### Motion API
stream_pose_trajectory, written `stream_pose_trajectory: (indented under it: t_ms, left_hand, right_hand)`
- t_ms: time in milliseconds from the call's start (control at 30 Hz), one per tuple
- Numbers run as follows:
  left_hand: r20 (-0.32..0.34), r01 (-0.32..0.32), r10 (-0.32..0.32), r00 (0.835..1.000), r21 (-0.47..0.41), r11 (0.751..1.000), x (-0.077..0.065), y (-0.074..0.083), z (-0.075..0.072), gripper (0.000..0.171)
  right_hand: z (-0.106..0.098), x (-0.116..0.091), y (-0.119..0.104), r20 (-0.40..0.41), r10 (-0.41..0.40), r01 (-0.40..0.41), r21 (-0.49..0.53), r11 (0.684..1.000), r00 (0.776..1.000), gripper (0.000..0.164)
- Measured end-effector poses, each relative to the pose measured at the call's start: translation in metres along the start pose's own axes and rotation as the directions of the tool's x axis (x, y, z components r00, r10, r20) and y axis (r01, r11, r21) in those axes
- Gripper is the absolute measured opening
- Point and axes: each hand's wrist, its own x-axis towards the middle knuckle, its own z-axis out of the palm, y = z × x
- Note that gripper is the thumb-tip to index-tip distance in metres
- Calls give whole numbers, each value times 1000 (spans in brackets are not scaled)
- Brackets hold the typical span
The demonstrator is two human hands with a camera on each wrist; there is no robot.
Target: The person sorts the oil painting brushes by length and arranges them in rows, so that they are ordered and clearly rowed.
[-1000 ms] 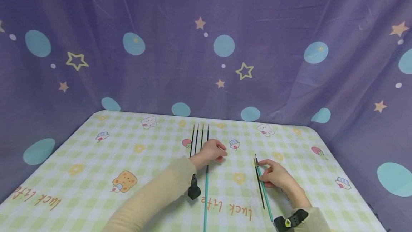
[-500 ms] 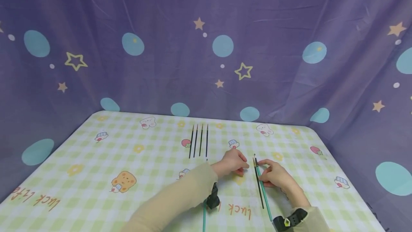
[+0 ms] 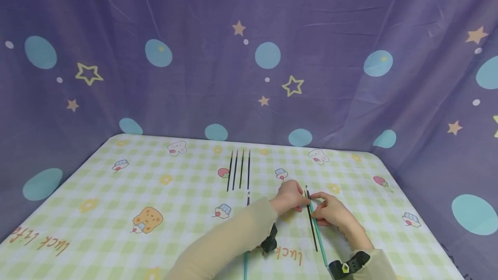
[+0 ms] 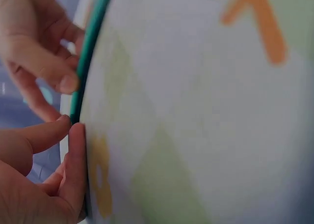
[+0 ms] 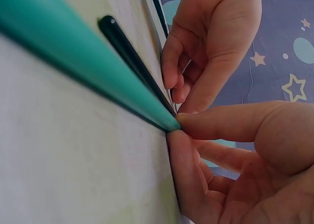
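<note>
In the head view my right hand [image 3: 330, 211] pinches a teal-handled paintbrush [image 3: 319, 237] between thumb and index finger. Right beside it lies a thin black paintbrush [image 3: 313, 230], nearly parallel. My left hand [image 3: 291, 195] has its thumb and index fingertips at the upper part of these two brushes, closing around the black one. The right wrist view shows the teal handle [image 5: 98, 71] running up to the right hand's fingertips, and the black handle [image 5: 132, 57] leading toward the left fingertips. The brushes' tips are hidden there by the fingers.
Several thin black paintbrushes [image 3: 241, 170] lie in a row at the back middle of the checked tablecloth [image 3: 186, 211]. Another teal-handled paintbrush [image 3: 246, 267] lies below them, partly covered by the left sleeve [image 3: 229, 232]. A purple curtain [image 3: 218, 98] hangs behind the table.
My left hand has moved right from the row of black brushes to the pair beside my right hand. The right hand has stayed in place, still pinching the teal-handled paintbrush.
</note>
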Motion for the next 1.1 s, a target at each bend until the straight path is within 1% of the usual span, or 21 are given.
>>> stream_pose_trajectory:
  t_ms: [100,167,233,400,467,600,700,767,967,1033,1100]
  left_hand:
    - [-12,-39,40,999,65,997,-2,0,1,29]
    - [-10,-56,57,998,78,995,-3,0,1,28]
    - [-4,-55,56,998,77,995,-3,1,0,26]
    - [15,-31,31,999,36,999,-4,1,-2,22]
    - [17,-30,29,999,28,999,-4,1,-2,23]
    - [6,-43,42,999,61,997,-5,1,-1,33]
    - [1,-33,33,999,89,995,-4,2,1,41]
    - [-7,-19,20,1000,113,993,-3,4,3,41]
    - [-54,50,-41,998,191,980,-1,9,7,26]
    - [-68,69,-56,996,206,976,-1,10,8,24]
    - [-75,73,-58,995,218,973,-2,12,8,25]
  right_hand:
    - [1,2,0,-6,-3,3,0,1000,1000,54]
    - [1,2,1,-8,-5,5,0,1000,1000,55]
    - [1,3,1,-13,-4,4,0,1000,1000,55]
    - [1,2,1,-16,4,-4,-2,1000,1000,55]
    - [1,2,1,-14,9,-9,0,1000,1000,54]
    - [1,1,-1,-6,16,-16,-2,1000,1000,53]
    - [1,0,-1,-4,15,-15,-4,1000,1000,53]
    - [1,0,-1,-4,13,-13,-2,1000,1000,53]
    - [0,-1,-1,-2,1,-1,0,1000,1000,54]
    - [0,-1,-1,0,-1,1,-1,1000,1000,54]
    - [0,-1,-1,6,-5,5,-4,1000,1000,54]
